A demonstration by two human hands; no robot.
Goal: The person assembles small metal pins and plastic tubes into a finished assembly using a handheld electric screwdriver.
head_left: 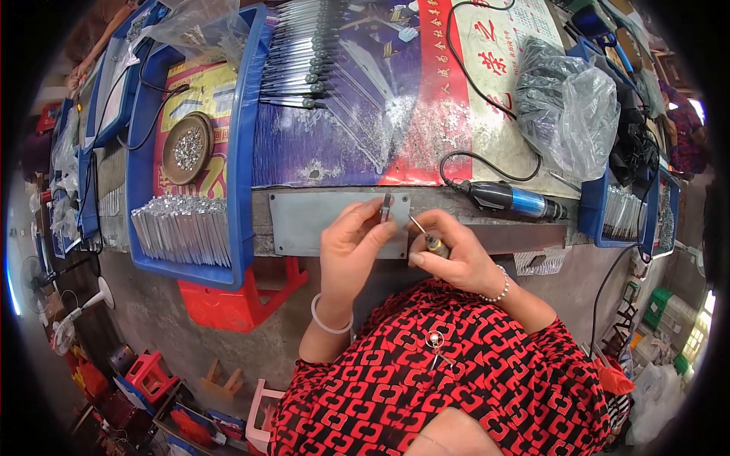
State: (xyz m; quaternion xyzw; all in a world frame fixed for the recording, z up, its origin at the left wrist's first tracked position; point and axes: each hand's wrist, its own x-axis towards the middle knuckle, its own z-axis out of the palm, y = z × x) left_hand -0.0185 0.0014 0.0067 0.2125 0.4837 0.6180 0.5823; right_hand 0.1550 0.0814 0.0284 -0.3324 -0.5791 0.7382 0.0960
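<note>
My left hand [351, 242] is closed, pinching a small dark grey piece [385, 207] upright between thumb and fingers. Close by on its right, my right hand [459, 257] wraps round a small screwdriver [436, 245] with a yellow band on its handle. The thin metal shaft points up and left toward the dark piece, with a gap between them. Both hands are over a flat grey plate [304, 224] at the bench's near edge. Beyond it, a blue-and-black electric screwdriver [517, 201] lies on its side with a cord.
At left, a blue tray [242, 152] contains a round bowl [169, 163] of tiny metal pieces and many flat silver strips [182, 232]. Rows of dark-tipped metal rods [296, 57] lie at the back. A clear plastic bag [582, 114] of dark parts rests at right beside another blue bin [593, 213].
</note>
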